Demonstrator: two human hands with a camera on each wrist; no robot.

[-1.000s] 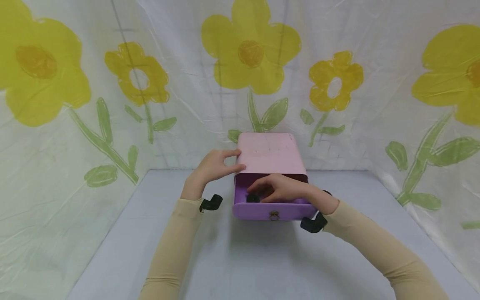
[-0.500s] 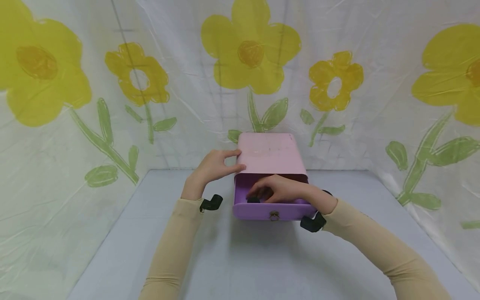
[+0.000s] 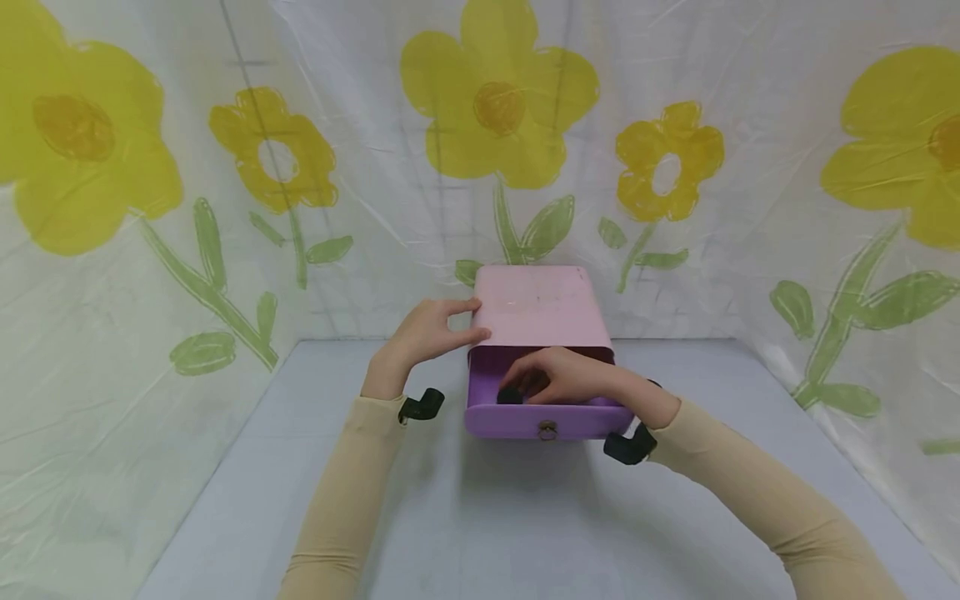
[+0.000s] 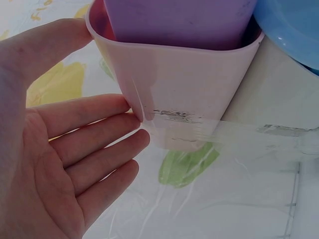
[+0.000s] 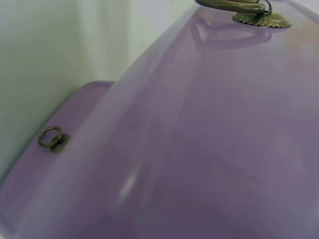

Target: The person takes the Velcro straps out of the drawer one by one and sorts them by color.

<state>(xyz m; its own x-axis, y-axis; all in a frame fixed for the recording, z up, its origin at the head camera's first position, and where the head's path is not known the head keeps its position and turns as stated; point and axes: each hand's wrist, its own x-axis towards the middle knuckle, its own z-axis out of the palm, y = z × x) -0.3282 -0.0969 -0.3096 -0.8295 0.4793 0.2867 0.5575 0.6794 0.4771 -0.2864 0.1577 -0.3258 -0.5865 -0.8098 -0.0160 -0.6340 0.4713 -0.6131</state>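
Observation:
A pink drawer box (image 3: 536,304) stands at the back of the table, its purple drawer (image 3: 510,423) pulled out toward me. My left hand (image 3: 423,337) rests its fingertips and thumb against the box's left side. In the left wrist view that hand (image 4: 65,144) has nearly straight fingers touching the pink casing (image 4: 174,79). My right hand (image 3: 558,375) reaches into the drawer over its front. Its fingers are curled around a small black object (image 3: 511,396), whose kind I cannot make out. The right wrist view shows only purple drawer fronts (image 5: 199,139), not the hand.
A whitish casing (image 4: 269,89) with a blue part (image 4: 294,25) adjoins the pink one in the left wrist view. A second purple front with a ring pull (image 5: 52,139) shows in the right wrist view. Behind the table (image 3: 510,533) hangs a flower-painted sheet (image 3: 360,250).
The right hand's fingers have drawn in around the black object, which has shifted slightly to the right inside the drawer. My left hand stays against the box.

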